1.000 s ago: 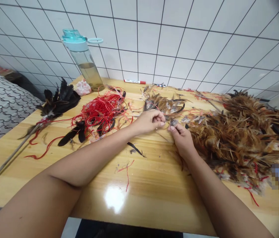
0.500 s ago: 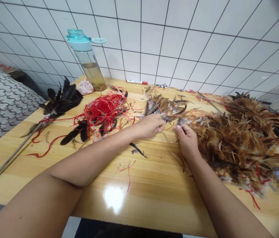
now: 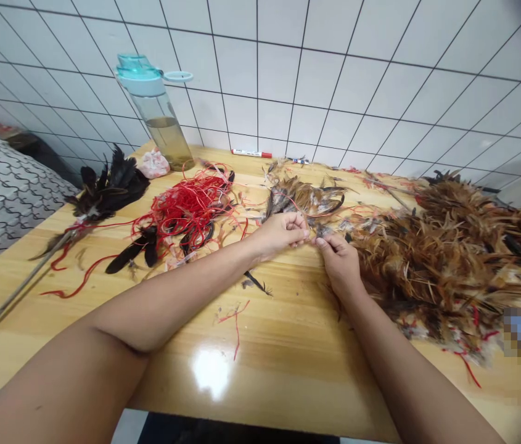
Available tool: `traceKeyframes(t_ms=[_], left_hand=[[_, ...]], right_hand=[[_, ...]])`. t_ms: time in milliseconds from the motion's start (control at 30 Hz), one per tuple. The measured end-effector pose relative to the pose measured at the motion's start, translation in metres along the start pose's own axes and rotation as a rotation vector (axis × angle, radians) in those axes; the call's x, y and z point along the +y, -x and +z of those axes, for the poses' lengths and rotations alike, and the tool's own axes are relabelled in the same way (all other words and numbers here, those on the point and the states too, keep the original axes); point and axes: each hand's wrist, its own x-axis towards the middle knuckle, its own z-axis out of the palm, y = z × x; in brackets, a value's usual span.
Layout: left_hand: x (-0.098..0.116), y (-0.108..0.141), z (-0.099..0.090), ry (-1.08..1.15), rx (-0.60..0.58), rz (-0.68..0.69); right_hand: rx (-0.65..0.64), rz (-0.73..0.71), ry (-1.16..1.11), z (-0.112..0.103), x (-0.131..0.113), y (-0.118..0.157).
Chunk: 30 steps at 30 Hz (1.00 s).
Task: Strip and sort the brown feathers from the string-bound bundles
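Observation:
My left hand [image 3: 284,235] is closed in a pinch, its fingertips beside those of my right hand. Something thin and pale reddish shows between them, too small to name. My right hand [image 3: 342,262] pinches with thumb and forefinger, and a small grey feather [image 3: 322,230] stands out at its tips. Just behind the hands lies a small heap of brown and grey feathers [image 3: 299,191]. A large pile of brown feathers [image 3: 426,259] spreads to the right of my right hand. Left of the hands is a tangle of red string [image 3: 190,200].
A bundle of black feathers [image 3: 112,188] is tied to a stick [image 3: 20,293] at the left. A water bottle [image 3: 165,126], crumpled paper [image 3: 153,163] and a red marker [image 3: 251,153] stand or lie near the tiled wall [image 3: 283,61]. String scraps [image 3: 236,327] lie in front.
Both hands have come closer together, the right moving left with the grey feather. My left fingers have turned, so the thumb and forefinger pinch now shows. The view has shifted slightly.

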Motion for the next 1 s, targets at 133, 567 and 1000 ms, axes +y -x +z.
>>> traceKeyframes(t_ms=[133, 567, 1000], left_hand=[[-0.005, 0.000, 0.002, -0.080, 0.024, 0.027], [0.008, -0.004, -0.015, -0.489, 0.136, 0.191], [0.023, 0.008, -0.016, -1.430, 0.009, -0.095]], right_hand=[[-0.032, -0.015, 0.037, 0.000, 0.000, 0.000], [-0.065, 0.075, -0.056, 0.001, 0.001, -0.001], [-0.040, 0.151, 0.018, -0.002, -0.004, 0.001]])
